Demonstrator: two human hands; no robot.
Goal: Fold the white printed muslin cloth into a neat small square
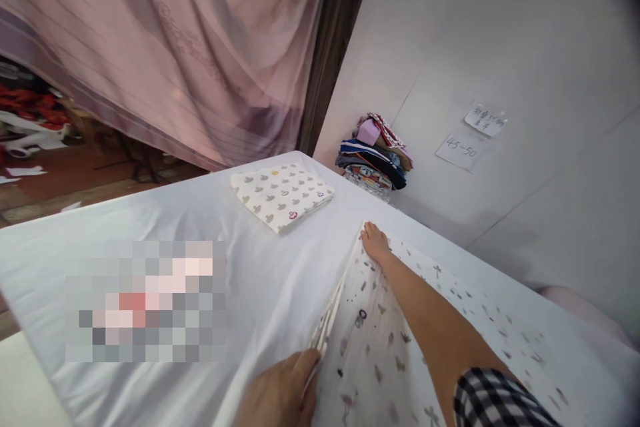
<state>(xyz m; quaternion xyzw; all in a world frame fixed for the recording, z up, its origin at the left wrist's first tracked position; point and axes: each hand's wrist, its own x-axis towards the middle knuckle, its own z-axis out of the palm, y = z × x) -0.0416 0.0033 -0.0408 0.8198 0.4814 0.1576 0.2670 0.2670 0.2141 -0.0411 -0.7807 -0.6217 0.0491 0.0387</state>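
Observation:
A white printed cloth point(380, 347) with small grey and dark motifs lies spread over the white-covered table point(200, 220). My right hand point(375, 243) reaches out along it and presses on its far corner, fingers curled down onto the fabric. My left hand point(280, 393) is at the near edge of the same cloth, fingers closed on its layered edge. A second printed cloth point(281, 195) lies neatly folded further back on the table, apart from both hands.
A pile of folded colourful clothes point(376, 153) sits against the white wall at the table's far end. Two paper notes point(473, 137) are stuck on the wall. A pink curtain point(175, 47) hangs at the back left. A pixelated patch point(145, 300) covers part of the table.

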